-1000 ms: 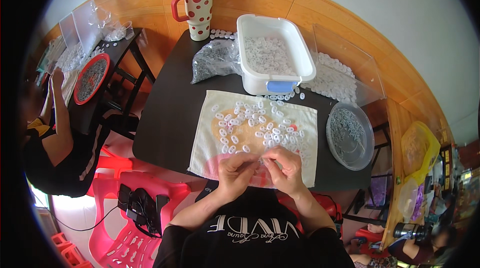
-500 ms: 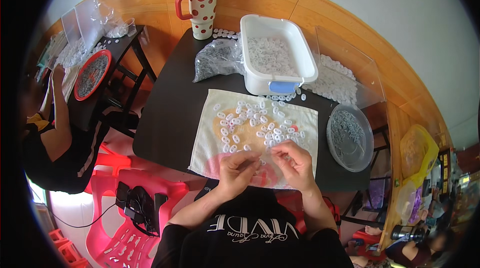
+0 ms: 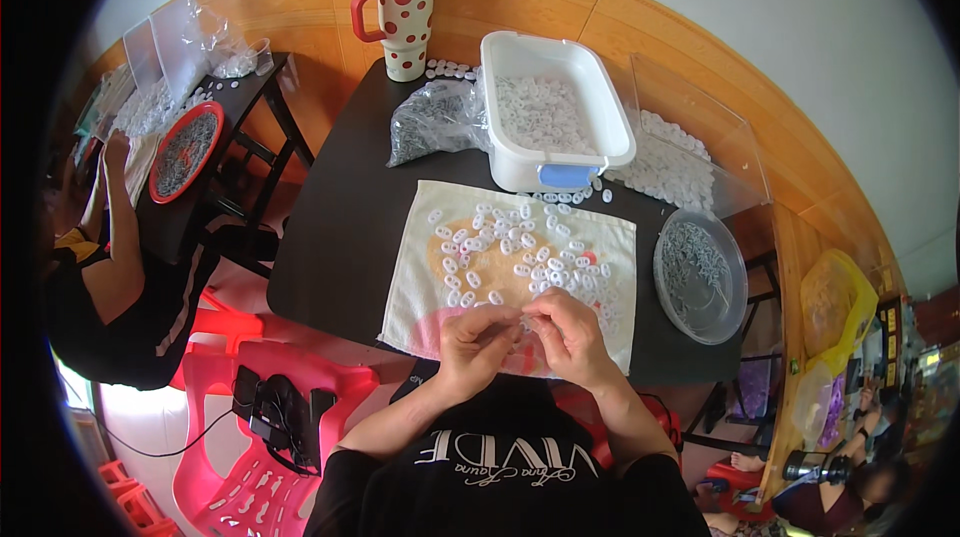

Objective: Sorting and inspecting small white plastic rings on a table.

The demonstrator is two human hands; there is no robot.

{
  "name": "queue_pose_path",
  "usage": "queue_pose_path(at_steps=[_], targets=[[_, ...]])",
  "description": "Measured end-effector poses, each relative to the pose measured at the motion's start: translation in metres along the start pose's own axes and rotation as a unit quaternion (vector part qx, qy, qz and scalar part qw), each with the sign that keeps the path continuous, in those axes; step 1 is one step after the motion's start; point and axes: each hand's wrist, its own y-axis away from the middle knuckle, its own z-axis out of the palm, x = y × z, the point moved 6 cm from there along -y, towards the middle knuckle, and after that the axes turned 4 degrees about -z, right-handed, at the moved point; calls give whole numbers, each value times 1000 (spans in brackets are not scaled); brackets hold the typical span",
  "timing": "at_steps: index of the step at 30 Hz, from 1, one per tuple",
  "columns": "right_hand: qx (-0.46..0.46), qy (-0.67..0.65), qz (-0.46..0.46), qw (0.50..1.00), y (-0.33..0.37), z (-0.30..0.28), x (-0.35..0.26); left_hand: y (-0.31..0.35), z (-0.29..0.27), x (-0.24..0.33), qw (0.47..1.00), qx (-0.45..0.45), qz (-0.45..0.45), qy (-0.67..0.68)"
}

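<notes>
My left hand [image 3: 476,347] is closed in a pinch above the near edge of a cream towel [image 3: 405,282]. Fingertips of my right hand [image 3: 568,339], also pinched, meet the left ones. Whatever small piece lies between them is too small to make out. Many small white oval plastic pieces with two holes [image 3: 500,232] lie scattered on the towel, just beyond my hands. A round clear tub of small grey metal parts [image 3: 698,332] stands to the right of the towel.
Behind the towel stands a white bin [image 3: 512,165] of white pieces, beside a plastic bag of grey parts [image 3: 432,122] and a spotted tumbler [image 3: 407,32]. A clear box [image 3: 745,152] holds more white pieces. At left, another person [image 3: 115,237] sits by a red tray [image 3: 213,109]. A pink chair [image 3: 225,467] is close by.
My right hand has moved left, so its fingertips now meet those of my left hand. The left hand has stayed nearly in place.
</notes>
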Motion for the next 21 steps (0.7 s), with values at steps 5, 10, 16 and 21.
queue_pose_path(at_steps=[5,10,16,21], targets=[[8,12,-3,1000,3,4,-1,0,1,3,1000,-5,12,-23],[23,28,45,998,9,-6,5,-1,4,2,1000,5,4,4],[131,123,93,979,21,-86,19,-4,-4,1,999,14,-18,30],[-8,195,35,980,26,-37,11,-8,-4,2,999,7,-21,41]])
